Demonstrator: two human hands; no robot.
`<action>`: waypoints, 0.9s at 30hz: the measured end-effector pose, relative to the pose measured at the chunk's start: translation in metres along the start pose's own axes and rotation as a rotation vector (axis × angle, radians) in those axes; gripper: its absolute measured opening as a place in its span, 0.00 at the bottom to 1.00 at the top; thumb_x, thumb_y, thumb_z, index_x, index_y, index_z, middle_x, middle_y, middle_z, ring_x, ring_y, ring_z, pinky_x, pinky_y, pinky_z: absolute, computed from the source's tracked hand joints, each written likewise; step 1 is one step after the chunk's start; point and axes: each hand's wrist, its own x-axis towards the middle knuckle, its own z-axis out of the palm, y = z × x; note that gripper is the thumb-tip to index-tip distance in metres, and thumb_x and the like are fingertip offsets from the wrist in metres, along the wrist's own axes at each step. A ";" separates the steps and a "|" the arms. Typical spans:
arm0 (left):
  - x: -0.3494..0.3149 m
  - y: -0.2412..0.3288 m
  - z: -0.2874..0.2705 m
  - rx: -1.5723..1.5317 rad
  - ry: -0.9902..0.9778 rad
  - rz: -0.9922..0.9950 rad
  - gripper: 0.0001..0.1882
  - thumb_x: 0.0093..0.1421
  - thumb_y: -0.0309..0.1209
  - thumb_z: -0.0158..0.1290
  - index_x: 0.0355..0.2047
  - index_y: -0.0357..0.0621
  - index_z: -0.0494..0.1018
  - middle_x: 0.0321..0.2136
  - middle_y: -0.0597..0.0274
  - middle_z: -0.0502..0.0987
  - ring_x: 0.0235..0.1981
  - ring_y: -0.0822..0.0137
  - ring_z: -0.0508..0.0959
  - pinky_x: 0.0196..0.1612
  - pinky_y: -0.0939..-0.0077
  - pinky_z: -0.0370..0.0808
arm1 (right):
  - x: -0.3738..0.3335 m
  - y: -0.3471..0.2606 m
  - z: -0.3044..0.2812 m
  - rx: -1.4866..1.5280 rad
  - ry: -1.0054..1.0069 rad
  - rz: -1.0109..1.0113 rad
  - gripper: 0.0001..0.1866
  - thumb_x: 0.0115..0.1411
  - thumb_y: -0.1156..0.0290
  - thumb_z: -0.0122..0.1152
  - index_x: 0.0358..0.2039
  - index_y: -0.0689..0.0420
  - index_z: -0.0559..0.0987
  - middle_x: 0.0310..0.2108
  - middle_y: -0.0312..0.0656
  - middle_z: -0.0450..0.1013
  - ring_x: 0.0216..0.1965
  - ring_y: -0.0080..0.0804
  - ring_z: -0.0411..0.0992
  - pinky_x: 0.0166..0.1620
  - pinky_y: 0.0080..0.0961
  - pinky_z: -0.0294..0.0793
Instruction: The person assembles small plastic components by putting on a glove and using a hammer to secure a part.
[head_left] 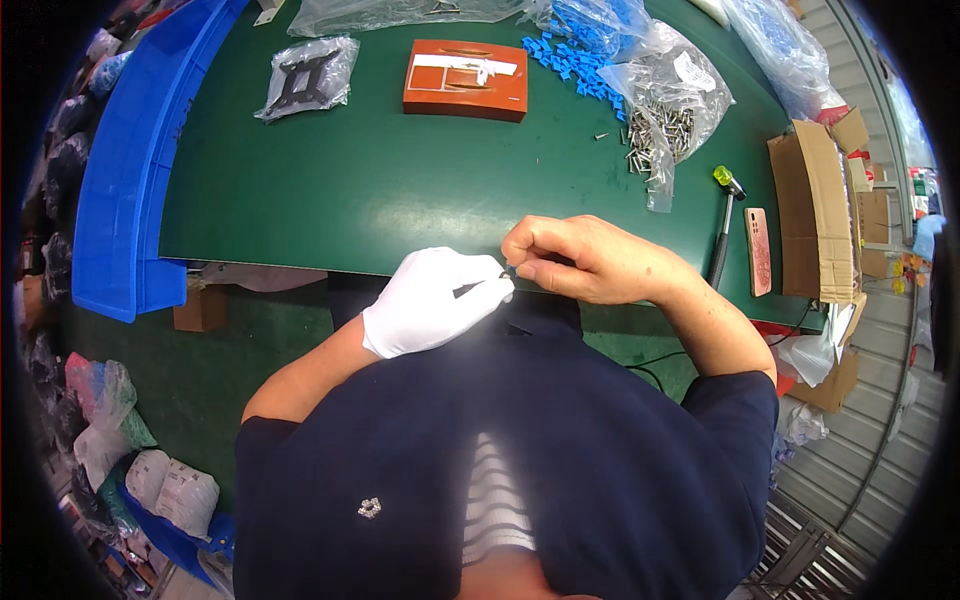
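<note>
My left hand (440, 300), in a white glove, and my bare right hand (580, 258) meet fingertip to fingertip at the near edge of the green table (360, 190). Both are closed in a pinch around something small and dark between them, too small to name. Farther off, beyond the hands, lie a red-brown box (465, 105) with a white picture on its lid and a clear bag (340, 85) holding a black X-shaped bracket. To the right of these, blue plastic pieces (580, 65) spill beside a clear bag with metal screws (660, 135).
A long blue bin (130, 170) runs along the table's left side. At the right lie a hammer (722, 230) with a yellow-green tip, a pink phone (759, 250) and an open cardboard box (815, 210). Plastic bags (780, 50) lie at the far right corner.
</note>
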 end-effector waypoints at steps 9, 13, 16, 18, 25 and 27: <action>0.001 -0.001 0.000 0.051 -0.002 0.038 0.13 0.63 0.38 0.52 0.26 0.43 0.74 0.20 0.50 0.73 0.22 0.47 0.72 0.26 0.59 0.67 | 0.001 0.003 0.000 -0.015 -0.002 -0.026 0.05 0.66 0.74 0.51 0.41 0.59 0.73 0.33 0.39 0.74 0.32 0.35 0.72 0.39 0.30 0.72; 0.000 0.002 0.000 0.039 -0.014 0.011 0.13 0.63 0.38 0.52 0.26 0.44 0.74 0.20 0.51 0.73 0.22 0.48 0.72 0.26 0.60 0.67 | 0.002 0.005 0.004 -0.025 0.013 -0.067 0.06 0.66 0.74 0.51 0.42 0.59 0.73 0.34 0.41 0.74 0.33 0.37 0.73 0.39 0.32 0.72; 0.000 0.004 0.001 0.032 -0.011 0.017 0.12 0.63 0.37 0.52 0.26 0.44 0.75 0.20 0.52 0.73 0.22 0.49 0.72 0.26 0.61 0.67 | 0.002 0.001 0.001 -0.032 -0.011 0.001 0.07 0.65 0.74 0.51 0.43 0.58 0.73 0.34 0.41 0.74 0.34 0.38 0.73 0.40 0.32 0.72; 0.000 0.004 0.000 0.019 -0.006 0.015 0.12 0.63 0.37 0.52 0.26 0.44 0.75 0.20 0.53 0.74 0.21 0.50 0.72 0.26 0.62 0.68 | 0.002 0.001 0.001 -0.030 -0.007 -0.006 0.07 0.65 0.74 0.51 0.43 0.58 0.73 0.34 0.41 0.74 0.34 0.38 0.73 0.40 0.32 0.72; 0.002 0.001 0.000 0.046 -0.035 0.029 0.12 0.63 0.37 0.52 0.26 0.45 0.75 0.21 0.54 0.75 0.22 0.50 0.73 0.27 0.62 0.68 | 0.002 0.000 0.000 -0.039 -0.050 -0.006 0.08 0.65 0.74 0.51 0.44 0.59 0.73 0.36 0.42 0.75 0.36 0.40 0.75 0.42 0.33 0.73; 0.001 0.001 0.000 0.044 -0.026 0.039 0.12 0.63 0.37 0.52 0.26 0.45 0.75 0.21 0.54 0.75 0.22 0.50 0.73 0.27 0.62 0.68 | 0.003 0.001 0.000 -0.040 -0.059 -0.011 0.09 0.65 0.74 0.51 0.45 0.59 0.73 0.37 0.42 0.76 0.37 0.40 0.75 0.43 0.33 0.73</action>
